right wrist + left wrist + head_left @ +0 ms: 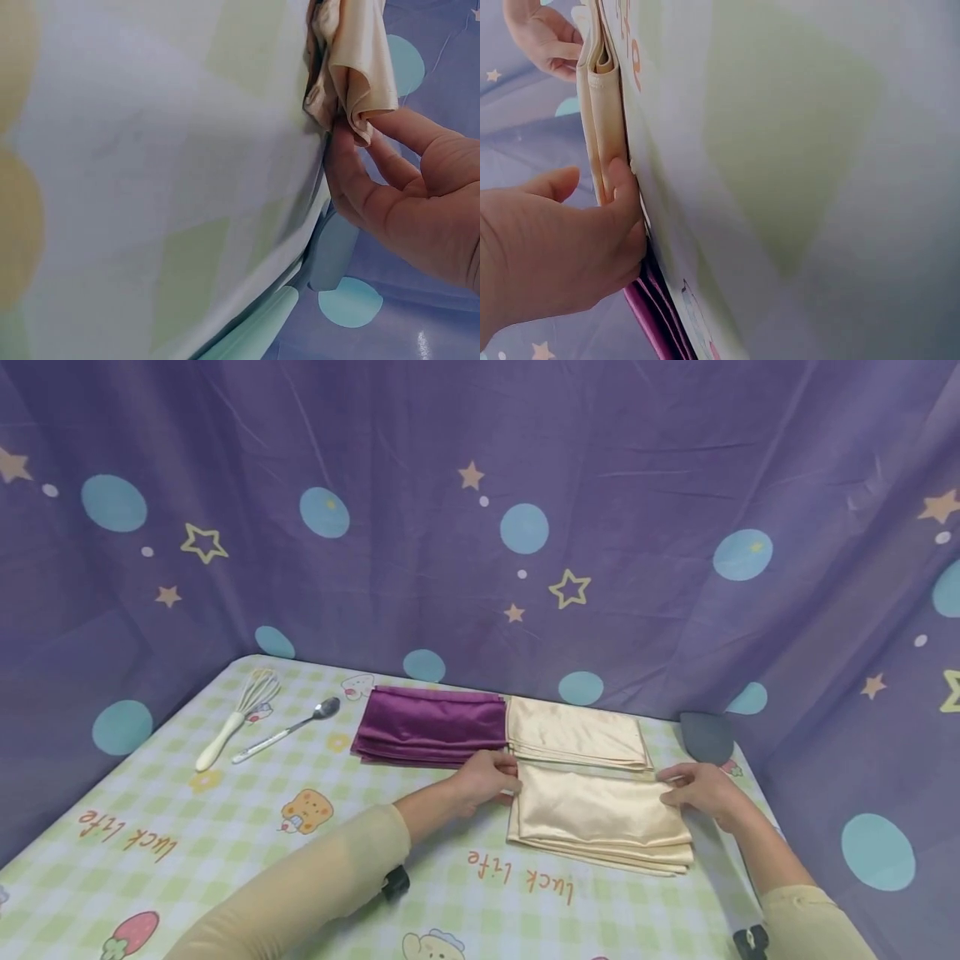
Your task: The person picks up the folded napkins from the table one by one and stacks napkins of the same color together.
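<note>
A folded stack of cream satin cloth (600, 814) lies at the front right of several folded cloths. My left hand (486, 779) holds its left edge near the back corner; in the left wrist view the fingers (624, 196) lie against the layered edge and the thumb is on the upper side. At the opposite edge, my right hand (705, 789) pinches the cloth's back right corner. The right wrist view shows fingers (352, 176) tucked beneath the loose cream folds (356, 64). Behind lies another folded cream cloth (573, 731), beside a folded purple satin cloth (435, 722).
At the far left lie a whisk (236, 718) with a cream handle and a metal spoon (288, 731). A grey flat-bladed utensil (707, 737) lies at the right edge, partly hidden by my right hand. A checked tablecloth (360, 843) covers the table; a purple curtain (420, 585) hangs behind.
</note>
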`<move>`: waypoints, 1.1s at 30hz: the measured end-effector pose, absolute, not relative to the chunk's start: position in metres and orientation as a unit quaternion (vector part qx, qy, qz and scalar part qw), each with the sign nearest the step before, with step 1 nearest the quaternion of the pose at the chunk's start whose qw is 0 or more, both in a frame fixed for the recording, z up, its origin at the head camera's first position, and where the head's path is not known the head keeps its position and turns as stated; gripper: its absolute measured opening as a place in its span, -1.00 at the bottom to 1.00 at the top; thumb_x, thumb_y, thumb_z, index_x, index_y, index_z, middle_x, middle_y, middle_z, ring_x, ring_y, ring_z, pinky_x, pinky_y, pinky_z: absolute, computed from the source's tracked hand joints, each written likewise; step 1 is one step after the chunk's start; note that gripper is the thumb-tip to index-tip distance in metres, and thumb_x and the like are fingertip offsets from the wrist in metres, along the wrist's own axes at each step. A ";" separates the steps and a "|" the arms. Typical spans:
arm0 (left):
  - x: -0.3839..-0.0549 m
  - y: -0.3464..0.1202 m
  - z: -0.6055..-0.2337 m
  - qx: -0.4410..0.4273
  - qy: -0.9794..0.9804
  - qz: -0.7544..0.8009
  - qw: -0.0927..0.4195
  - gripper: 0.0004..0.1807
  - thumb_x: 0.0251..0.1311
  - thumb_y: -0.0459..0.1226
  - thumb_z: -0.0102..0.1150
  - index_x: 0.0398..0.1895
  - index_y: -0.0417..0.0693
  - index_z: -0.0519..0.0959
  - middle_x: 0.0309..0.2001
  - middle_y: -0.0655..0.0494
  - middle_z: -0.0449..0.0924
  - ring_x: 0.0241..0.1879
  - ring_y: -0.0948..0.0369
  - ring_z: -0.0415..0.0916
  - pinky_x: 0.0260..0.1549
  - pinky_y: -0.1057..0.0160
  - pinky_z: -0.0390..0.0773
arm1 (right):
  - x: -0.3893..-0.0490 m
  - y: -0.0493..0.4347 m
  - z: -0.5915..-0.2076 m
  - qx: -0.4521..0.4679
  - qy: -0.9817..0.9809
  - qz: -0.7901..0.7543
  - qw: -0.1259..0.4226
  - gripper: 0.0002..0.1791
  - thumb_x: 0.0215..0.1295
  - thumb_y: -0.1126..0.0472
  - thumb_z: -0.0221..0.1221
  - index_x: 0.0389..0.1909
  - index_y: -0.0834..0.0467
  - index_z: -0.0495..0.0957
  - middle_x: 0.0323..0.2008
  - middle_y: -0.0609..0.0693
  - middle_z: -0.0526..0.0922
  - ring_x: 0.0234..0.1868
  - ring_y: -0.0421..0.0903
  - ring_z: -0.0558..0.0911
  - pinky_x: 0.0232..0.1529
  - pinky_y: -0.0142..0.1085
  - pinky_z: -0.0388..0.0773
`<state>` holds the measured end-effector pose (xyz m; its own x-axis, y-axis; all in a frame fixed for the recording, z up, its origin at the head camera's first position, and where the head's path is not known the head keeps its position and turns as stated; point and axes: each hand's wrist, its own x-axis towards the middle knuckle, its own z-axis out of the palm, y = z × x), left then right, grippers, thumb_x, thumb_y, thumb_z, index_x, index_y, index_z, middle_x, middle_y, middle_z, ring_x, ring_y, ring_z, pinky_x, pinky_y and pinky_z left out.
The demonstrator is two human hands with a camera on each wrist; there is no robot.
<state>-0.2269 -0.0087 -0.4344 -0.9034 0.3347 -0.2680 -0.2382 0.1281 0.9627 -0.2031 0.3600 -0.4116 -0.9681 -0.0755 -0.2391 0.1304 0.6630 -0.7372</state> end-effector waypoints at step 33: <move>-0.233 -0.005 -0.444 0.023 0.709 0.678 0.195 -0.64 0.11 -0.58 0.27 0.02 -0.37 0.59 -0.30 -0.05 0.55 -0.40 0.16 0.61 -0.29 0.18 0.75 | -0.207 0.356 -0.416 0.022 0.884 -0.457 0.093 -0.53 0.34 0.12 0.35 0.10 0.39 0.60 -0.21 0.04 0.69 -0.19 -0.15 0.58 -0.23 -0.26 0.65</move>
